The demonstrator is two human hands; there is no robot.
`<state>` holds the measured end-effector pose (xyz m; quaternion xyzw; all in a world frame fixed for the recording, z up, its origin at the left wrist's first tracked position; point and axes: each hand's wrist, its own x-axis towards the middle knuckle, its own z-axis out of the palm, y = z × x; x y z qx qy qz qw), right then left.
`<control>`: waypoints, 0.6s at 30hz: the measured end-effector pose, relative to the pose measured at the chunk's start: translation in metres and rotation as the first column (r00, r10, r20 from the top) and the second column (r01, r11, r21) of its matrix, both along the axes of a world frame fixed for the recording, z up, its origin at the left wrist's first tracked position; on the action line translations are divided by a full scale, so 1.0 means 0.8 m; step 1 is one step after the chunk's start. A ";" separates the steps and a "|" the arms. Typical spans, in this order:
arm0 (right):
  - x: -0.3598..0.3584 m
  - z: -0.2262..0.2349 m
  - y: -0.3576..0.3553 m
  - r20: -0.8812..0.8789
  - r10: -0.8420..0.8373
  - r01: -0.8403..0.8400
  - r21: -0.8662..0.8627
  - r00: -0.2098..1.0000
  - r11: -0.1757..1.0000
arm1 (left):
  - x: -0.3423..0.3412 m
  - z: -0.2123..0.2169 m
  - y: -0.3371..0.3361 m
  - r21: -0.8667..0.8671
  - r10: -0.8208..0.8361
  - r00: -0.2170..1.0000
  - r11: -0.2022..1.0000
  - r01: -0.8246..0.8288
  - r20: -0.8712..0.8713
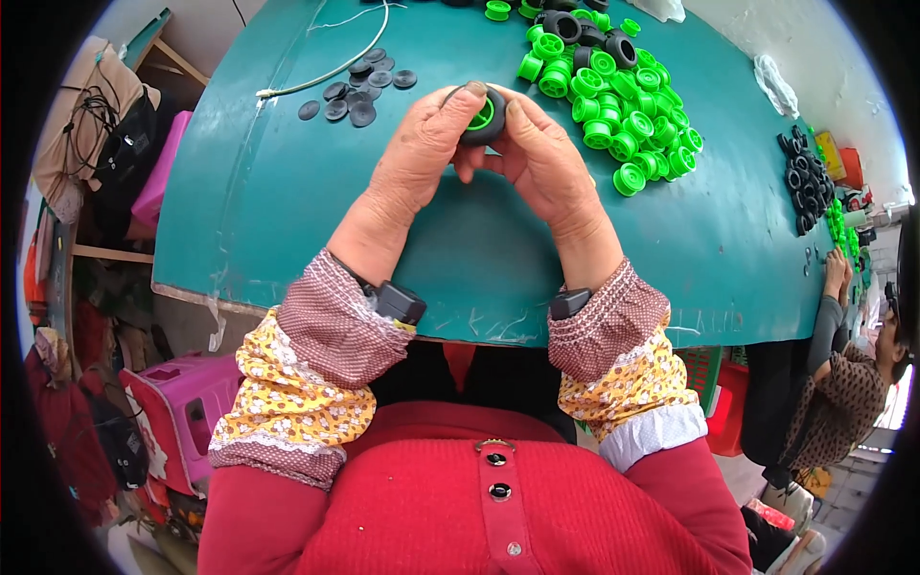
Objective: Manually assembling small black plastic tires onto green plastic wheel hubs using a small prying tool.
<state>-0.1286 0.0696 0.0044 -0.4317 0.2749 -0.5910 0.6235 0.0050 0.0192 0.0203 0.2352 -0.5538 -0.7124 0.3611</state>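
Note:
Between both hands, above the green table (287, 211), is a small toy wheel (493, 119) with a black tyre around a bright green hub. My left hand (426, 139) grips its left side, the thumb pressed on top near the hub. From the right, my right hand (544, 153) holds the tyre's edge with thumb and curled fingers. Some fingertips are hidden behind the wheel. A pile of green wheel hubs (637, 125) lies just right of my right hand. Left of my left hand are several flat black discs (362, 115).
Black tyres (620, 50) lie among the far hubs. A pale curved cord (335, 72) rests at the far left, a clear plastic bag (774, 86) at the far right. More tyres (807, 182) are heaped near another person (843, 383) at right. A pink stool (187, 412) stands lower left.

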 end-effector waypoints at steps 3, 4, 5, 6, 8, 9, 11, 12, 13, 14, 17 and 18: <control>0.001 -0.004 -0.004 -0.035 -0.186 0.190 0.204 0.982 0.960 | -0.007 -0.011 0.000 -0.073 0.182 0.980 0.982 -0.177 0.075; 0.002 -0.002 -0.001 -0.035 -0.186 0.189 0.200 0.982 0.961 | -0.008 -0.012 0.002 -0.103 0.251 0.964 0.965 -0.241 0.090; 0.004 0.001 0.001 -0.088 -0.191 0.203 0.167 0.978 0.965 | -0.006 -0.011 0.002 -0.102 0.228 0.971 0.970 -0.220 0.072; 0.005 0.003 0.002 -0.141 -0.196 0.215 0.133 0.970 0.968 | -0.004 -0.011 0.002 -0.105 0.228 0.971 0.970 -0.220 0.071; -0.001 0.002 0.003 -0.163 -0.180 0.202 0.135 0.970 0.970 | -0.002 -0.011 0.000 -0.164 0.108 0.989 0.982 -0.090 0.103; -0.002 0.003 0.004 -0.199 -0.234 0.263 0.135 0.952 0.955 | -0.001 -0.011 -0.001 -0.145 0.073 0.993 0.988 -0.059 0.093; -0.002 0.006 0.005 -0.233 -0.286 0.322 0.135 0.930 0.937 | 0.004 -0.007 -0.002 -0.150 0.076 0.991 0.987 -0.059 0.109; 0.000 0.009 0.005 -0.248 -0.285 0.322 0.124 0.926 0.939 | 0.005 -0.005 -0.002 -0.153 0.079 0.989 0.986 -0.060 0.125; 0.000 0.011 0.006 -0.264 -0.287 0.325 0.113 0.921 0.939 | 0.003 -0.003 -0.002 -0.152 0.075 0.989 0.987 -0.055 0.127; 0.000 0.010 0.006 -0.263 -0.290 0.329 0.115 0.920 0.937 | 0.002 -0.002 -0.002 -0.159 0.075 0.988 0.986 -0.053 0.133; -0.002 0.005 0.002 -0.281 -0.343 0.382 0.097 0.896 0.919 | 0.000 -0.003 -0.001 -0.178 0.066 0.986 0.983 -0.039 0.151; -0.001 0.001 0.000 -0.292 -0.348 0.390 0.099 0.891 0.915 | 0.000 -0.003 0.000 -0.192 0.058 0.985 0.981 -0.027 0.159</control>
